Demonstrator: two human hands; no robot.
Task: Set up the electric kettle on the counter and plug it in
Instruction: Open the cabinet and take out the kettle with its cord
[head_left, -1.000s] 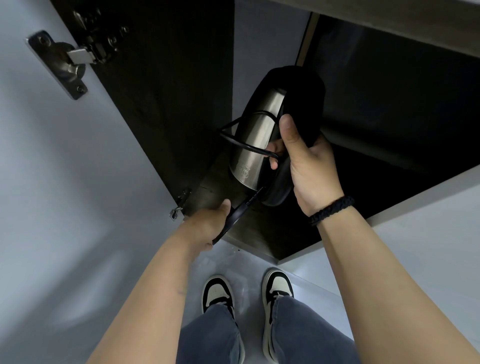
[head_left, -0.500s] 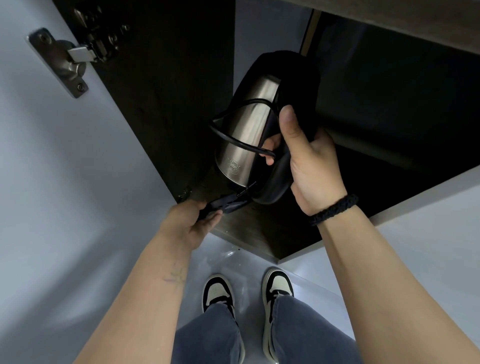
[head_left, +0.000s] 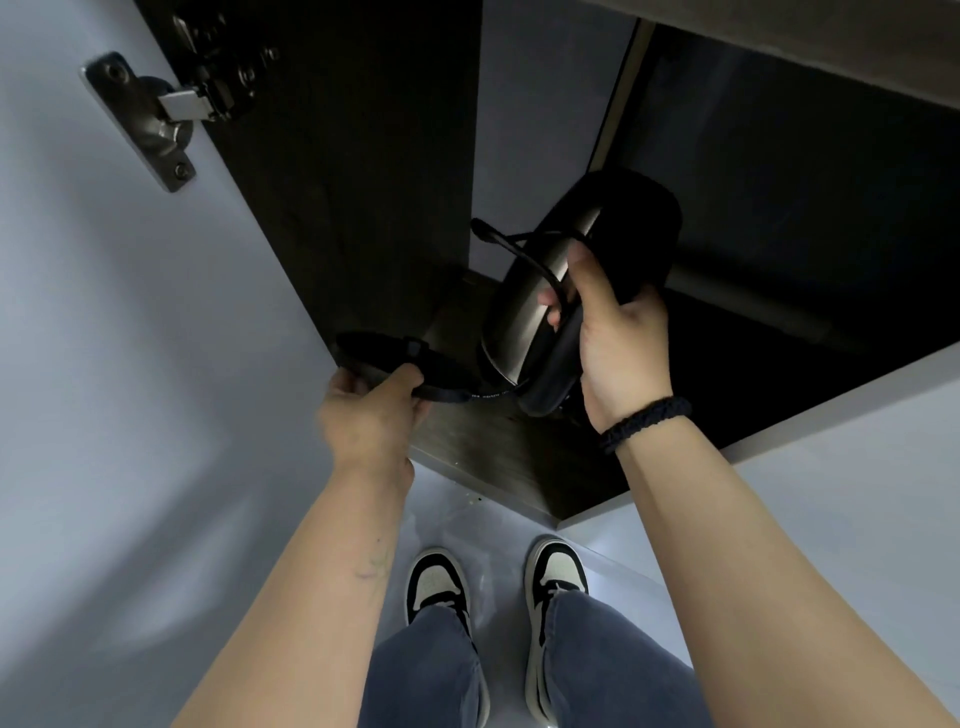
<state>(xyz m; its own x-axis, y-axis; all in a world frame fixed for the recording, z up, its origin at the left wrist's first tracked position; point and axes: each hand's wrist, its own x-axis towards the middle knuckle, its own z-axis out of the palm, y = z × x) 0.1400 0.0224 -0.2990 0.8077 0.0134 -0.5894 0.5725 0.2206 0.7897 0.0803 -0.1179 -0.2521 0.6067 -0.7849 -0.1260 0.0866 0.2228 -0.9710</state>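
Denim legs and 2 black-and-white shoes (head_left: 556, 571) stand on a pale floor at the bottom of the view, nearest the camera. Above them, the left hand (head_left: 371, 415) is curled closed around the rim of the flat black kettle base (head_left: 400, 358), holding it at the front lip of the cabinet shelf (head_left: 493, 457). The right hand (head_left: 618, 332), with a dark braided band on its wrist, is wrapped shut around the black handle of the electric kettle (head_left: 524, 317); the thumb lies along the handle and the fingertips press the steel wall. The kettle hangs tilted, lid end toward the dark cabinet interior, just above the shelf and clear of it. The black power cord (head_left: 524, 254) loops loosely across the steel body and runs down toward the base. Beyond, a metal hinge (head_left: 171, 111) joins the open pale door to the cabinet.

Handling: the steel shell is rigid and smooth, likely slippery, so the handle is the sound hold. An empty kettle is probably light. The limp cord may snag on the shelf edge; gathering it with the base would help. The counter is not in view.
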